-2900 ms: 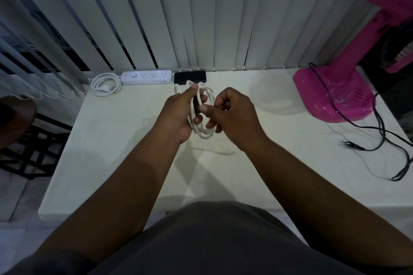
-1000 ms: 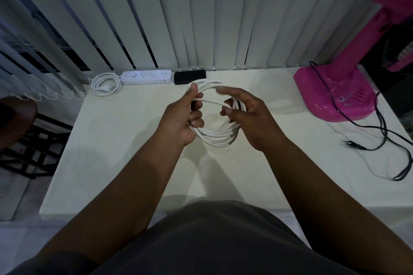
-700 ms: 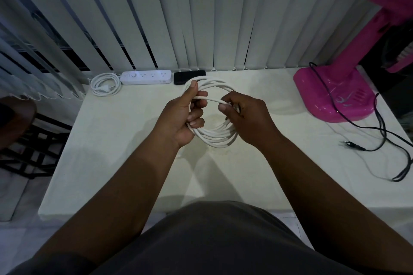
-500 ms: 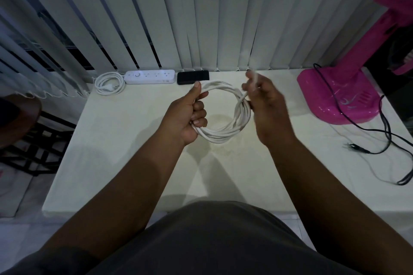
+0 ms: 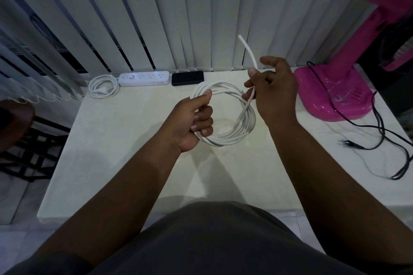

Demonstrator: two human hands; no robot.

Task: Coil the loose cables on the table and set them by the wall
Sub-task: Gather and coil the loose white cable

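Above the pale table [image 5: 116, 163]: left hand [image 5: 190, 121] fingers clenched around the coiled round white cable [image 5: 234, 134]; right hand [image 5: 273, 89] fingers pinch its free end, raised above the coil.

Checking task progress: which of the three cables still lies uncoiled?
The black cable, sprawled beside the pink fan base; both white ones are coiled.
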